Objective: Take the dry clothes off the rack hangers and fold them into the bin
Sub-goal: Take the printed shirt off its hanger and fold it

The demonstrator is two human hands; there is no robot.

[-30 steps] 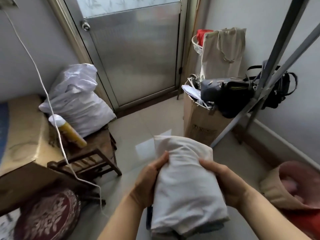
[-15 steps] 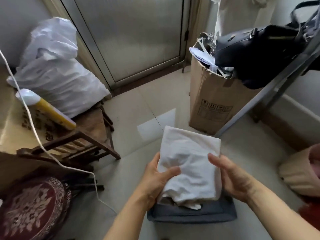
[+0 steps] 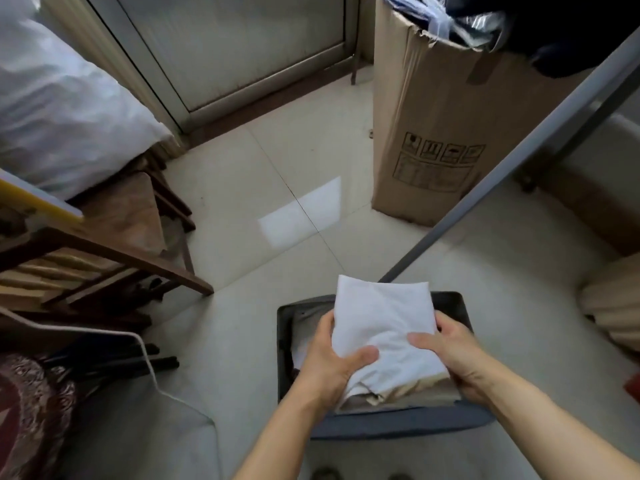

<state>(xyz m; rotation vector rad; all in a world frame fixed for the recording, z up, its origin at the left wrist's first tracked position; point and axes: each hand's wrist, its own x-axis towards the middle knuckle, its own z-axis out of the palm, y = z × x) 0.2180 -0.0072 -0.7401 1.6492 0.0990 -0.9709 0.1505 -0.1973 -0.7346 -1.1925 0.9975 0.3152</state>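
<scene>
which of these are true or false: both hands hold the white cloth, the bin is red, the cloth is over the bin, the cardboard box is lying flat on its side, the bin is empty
1. Both hands hold the folded white cloth. True: the left hand and the right hand grip its sides.
2. The bin is red. False: it is dark grey.
3. The cloth is over the bin. True.
4. The cardboard box lies flat on its side. False: it stands upright on the floor.
5. The bin is empty. False: beige fabric shows inside.
</scene>
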